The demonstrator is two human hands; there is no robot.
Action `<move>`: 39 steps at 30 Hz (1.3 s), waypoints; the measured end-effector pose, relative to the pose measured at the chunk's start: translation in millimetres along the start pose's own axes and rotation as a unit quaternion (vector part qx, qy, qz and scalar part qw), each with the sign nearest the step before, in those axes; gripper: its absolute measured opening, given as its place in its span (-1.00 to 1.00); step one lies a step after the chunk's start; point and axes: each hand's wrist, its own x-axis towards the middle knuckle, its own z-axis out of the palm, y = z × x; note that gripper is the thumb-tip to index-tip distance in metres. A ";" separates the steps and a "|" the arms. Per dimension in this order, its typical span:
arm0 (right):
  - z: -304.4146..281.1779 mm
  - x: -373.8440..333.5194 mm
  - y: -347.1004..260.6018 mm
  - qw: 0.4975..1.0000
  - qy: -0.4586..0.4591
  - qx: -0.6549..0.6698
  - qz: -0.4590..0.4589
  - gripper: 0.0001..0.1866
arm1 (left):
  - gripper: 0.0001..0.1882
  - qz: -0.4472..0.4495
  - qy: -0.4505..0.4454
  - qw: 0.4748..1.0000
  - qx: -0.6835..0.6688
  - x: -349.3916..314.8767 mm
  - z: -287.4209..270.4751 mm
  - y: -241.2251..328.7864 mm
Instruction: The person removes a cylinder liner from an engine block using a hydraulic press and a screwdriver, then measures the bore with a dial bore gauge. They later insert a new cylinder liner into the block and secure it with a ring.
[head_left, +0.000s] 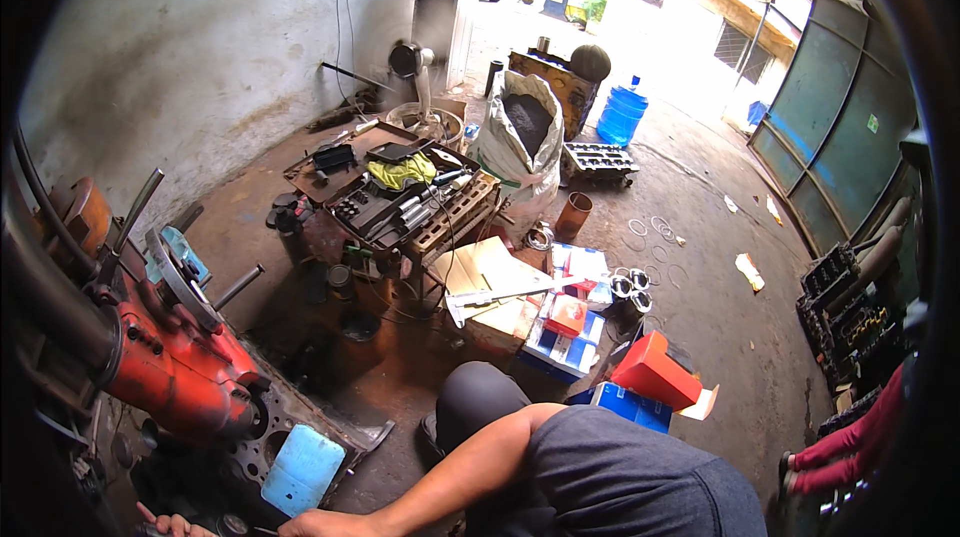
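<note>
My left arm, bare below a grey sleeveless top, reaches from the lower edge toward the lower left. My left hand sits at the frame's bottom edge and is mostly cut off, so its grip does not show. It is just below a light blue pad lying on a dark metal engine part. A red engine housing with studs and a round flange stands to the left. A few fingertips show further left at the edge; I cannot tell whose they are. My right hand is out of view.
A low bench carries tool trays. Beside it stand a white sack, a copper sleeve and a blue water jug. Cardboard, red and blue boxes and rings litter the floor. Another person's red-clad legs are at right.
</note>
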 end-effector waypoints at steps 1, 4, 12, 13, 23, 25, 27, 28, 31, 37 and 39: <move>0.4 0.1 1.1 0.999 0.019 -0.026 -0.030 -0.53 | -0.28 0.005 0.007 1.000 0.001 -0.3 0.6 -0.2; 0.7 -1.8 1.4 0.998 0.017 -0.026 -0.048 -0.52 | -0.28 0.000 0.004 1.000 -0.018 0.1 1.6 0.1; -2.6 -8.1 -10.7 1.000 -0.001 0.002 -0.011 -0.56 | -0.24 0.003 -0.003 1.000 0.005 -0.4 1.6 1.2; -2.6 -7.9 -11.2 1.000 -0.003 0.005 -0.013 -0.57 | -0.23 -0.002 -0.009 1.000 0.004 -0.1 1.6 0.7; 4.2 -5.6 -4.4 0.978 -0.075 0.178 0.076 -0.64 | -0.25 -0.028 0.010 0.999 -0.023 -0.7 0.0 -2.0; 5.4 -5.0 -2.5 0.979 -0.087 0.166 0.084 -0.64 | -0.25 -0.049 -0.006 0.998 -0.038 -0.4 -0.6 -3.0; 5.8 -4.8 -0.7 0.980 -0.087 0.168 0.065 -0.64 | -0.25 -0.057 -0.016 0.998 -0.012 0.0 -0.9 -5.0; 5.7 -5.0 0.2 0.980 -0.087 0.170 0.055 -0.64 | -0.25 -0.055 -0.018 0.998 0.022 0.1 -0.8 -6.2; 5.2 -6.2 2.2 0.977 -0.071 0.190 0.064 -0.64 | -0.23 -0.050 -0.013 0.995 0.085 -0.5 0.2 -8.3; 3.3 -8.2 0.3 0.975 -0.075 0.187 0.095 -0.63 | -0.23 -0.062 -0.015 0.998 0.022 -3.3 1.4 -10.7; 2.6 -8.1 -2.8 0.974 -0.078 0.190 0.098 -0.63 | -0.25 -0.064 -0.026 0.998 0.008 -4.0 0.5 -12.2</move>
